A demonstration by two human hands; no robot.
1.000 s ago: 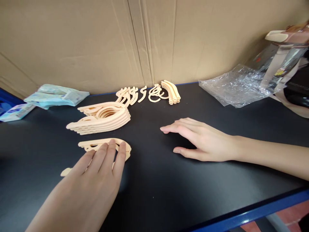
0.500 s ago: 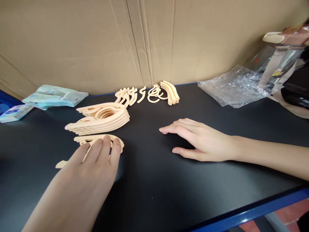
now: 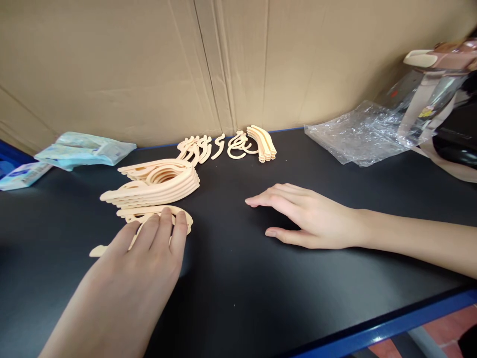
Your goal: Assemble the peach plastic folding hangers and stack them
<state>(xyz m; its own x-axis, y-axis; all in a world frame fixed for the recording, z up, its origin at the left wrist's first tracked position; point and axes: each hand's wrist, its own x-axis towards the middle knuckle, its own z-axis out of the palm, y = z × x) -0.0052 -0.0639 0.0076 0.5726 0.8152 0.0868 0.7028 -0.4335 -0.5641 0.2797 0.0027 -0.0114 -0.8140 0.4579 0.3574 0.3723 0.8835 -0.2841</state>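
My left hand (image 3: 130, 278) bends its fingers over a cream plastic folding hanger (image 3: 178, 211) on the black tabletop, and the thumb is hidden. Just behind this hanger lies a stack of matching folding hangers (image 3: 160, 191), close to it or touching. To the right, my right hand (image 3: 303, 216) rests on the tabletop with thumb and fingers apart, holding nothing. Farther back are several small cream hook pieces (image 3: 218, 146), some curved ring-like pieces (image 3: 236, 149) and a bundle of curved hanger arms (image 3: 263, 143).
Pale blue tissue packs (image 3: 82, 149) lie at the back left. A crumpled clear plastic bag (image 3: 357, 134) is at the back right, beside a clear bottle with a strap (image 3: 421, 107). Brown cardboard (image 3: 149, 64) stands behind the table (image 3: 231, 268), whose front edge is blue.
My left hand has slid slightly away from me and to the right, and the hanger under it has shifted closer to the stack. My right hand stays put.
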